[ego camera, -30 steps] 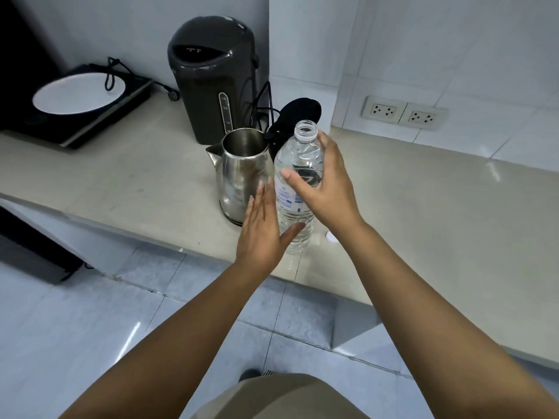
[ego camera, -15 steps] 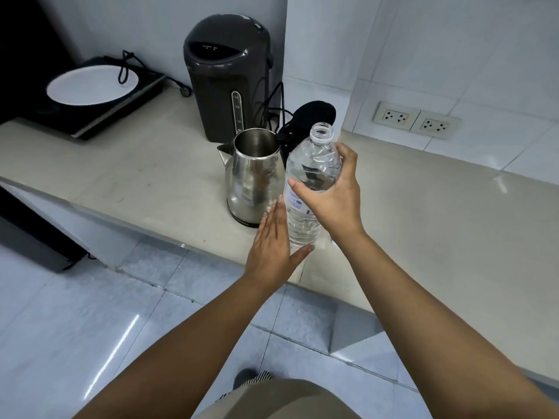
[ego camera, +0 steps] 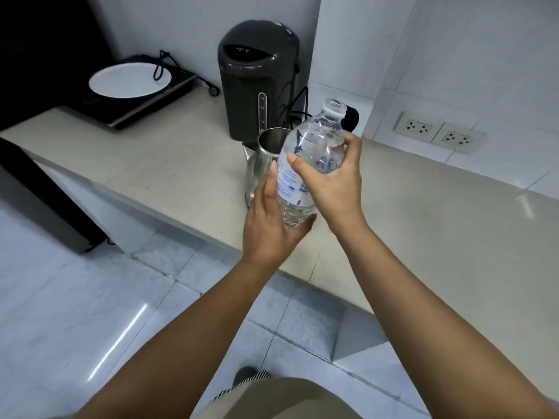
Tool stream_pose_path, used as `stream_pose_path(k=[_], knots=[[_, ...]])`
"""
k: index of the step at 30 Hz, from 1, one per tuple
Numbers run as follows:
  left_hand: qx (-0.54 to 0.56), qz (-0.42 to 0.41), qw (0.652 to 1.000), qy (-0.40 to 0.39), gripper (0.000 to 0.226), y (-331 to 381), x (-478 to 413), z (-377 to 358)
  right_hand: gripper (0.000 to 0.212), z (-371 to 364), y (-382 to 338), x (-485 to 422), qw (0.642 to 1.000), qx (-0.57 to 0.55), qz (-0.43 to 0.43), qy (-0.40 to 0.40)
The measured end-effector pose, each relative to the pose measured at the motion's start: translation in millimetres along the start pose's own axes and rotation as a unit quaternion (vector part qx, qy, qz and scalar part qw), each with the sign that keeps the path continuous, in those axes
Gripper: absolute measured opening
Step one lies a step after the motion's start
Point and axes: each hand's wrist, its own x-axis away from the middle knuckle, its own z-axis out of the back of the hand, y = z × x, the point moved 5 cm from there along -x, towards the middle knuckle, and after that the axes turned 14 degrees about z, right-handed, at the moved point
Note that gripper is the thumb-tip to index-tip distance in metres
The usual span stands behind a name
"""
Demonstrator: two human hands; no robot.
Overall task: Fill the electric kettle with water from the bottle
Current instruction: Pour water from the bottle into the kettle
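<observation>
My right hand [ego camera: 331, 182] with fingers wrapped around the uncapped bottle [ego camera: 308, 164], my left hand [ego camera: 272, 225] cupping its base, open kettle [ego camera: 266, 152] behind on the tabletop [ego camera: 169, 164].

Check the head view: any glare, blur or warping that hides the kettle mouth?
Head view: wide-angle lens bends the counter edge; glare streaks on the floor tiles; the bottle looks slightly soft and covers part of the kettle, whose mouth shows without glare.

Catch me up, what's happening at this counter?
A person is about to fill the steel kettle from an uncapped water bottle. The right hand grips the bottle's middle, the left hand supports its base. The bottle is lifted off the counter, tilted slightly, in front of the open kettle. No water is pouring yet.
</observation>
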Motion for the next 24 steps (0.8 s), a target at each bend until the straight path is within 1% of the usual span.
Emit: stream_pose_path(k=[5,11,15,21,23,24], knots=[[-0.021,-0.02,0.999,0.02,0.11,-0.9,-12.2,22.5,0.073,-19.3,-8.3,-2.5,0.999,-0.043,-0.004,-0.008],[-0.06,-0.008,0.998,0.005,0.11,-12.4,-28.3,39.5,0.074,-40.9,-12.1,-8.0,0.997,-0.071,-0.015,-0.035],[-0.052,0.004,0.999,-0.008,0.108,-18.7,-36.5,46.1,0.072,-52.4,-10.9,-13.4,0.994,-0.091,-0.013,-0.054],[-0.027,0.02,0.999,-0.009,0.111,-27.2,-49.4,53.0,0.062,-55.6,-9.1,-25.9,0.995,-0.038,0.023,-0.088],[-0.033,0.018,0.999,-0.014,0.113,-29.6,-54.6,55.7,0.065,-46.1,-5.0,-33.9,0.995,0.017,0.055,-0.078],[-0.038,0.018,0.999,-0.018,0.114,-30.9,-56.5,57.0,0.065,-39.1,-2.3,-38.6,0.992,0.07,0.076,-0.069]])
